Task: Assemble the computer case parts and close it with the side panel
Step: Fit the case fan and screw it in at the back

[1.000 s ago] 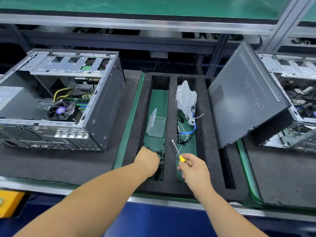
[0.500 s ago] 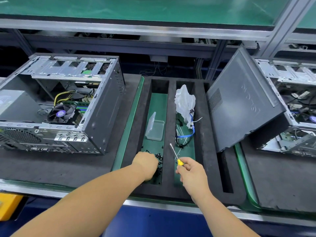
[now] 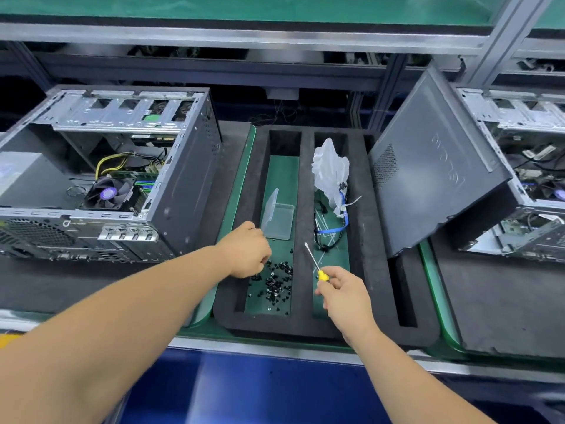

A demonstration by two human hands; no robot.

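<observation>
Left hand has pulled back up-left off the black screws in the foam tray at lower centre; earlier frames had it sitting right over the pile, hiding most of it. Pile now mostly exposed just right of the knuckles. Fingers curled under, back of hand to camera, can't tell if it's pinching a screw or holding nothing

Right hand, lower centre-right, grips the yellow-handled screwdriver, fingers wrapped round the handle, shaft pointing up-left over the tray's right slot. Pose roughly same as before

Open computer case lies at left of frame on the dark mat, side open, fan and cables visible inside. Side panel at right of frame, tilted, leaning on a second case at the right edge, lower corner touching the tray's right side. Neither shifted relative to the tray

In the tray's left slot: clear plastic box beyond the screws. Right slot: white plastic bag with a blue cable below it
</observation>
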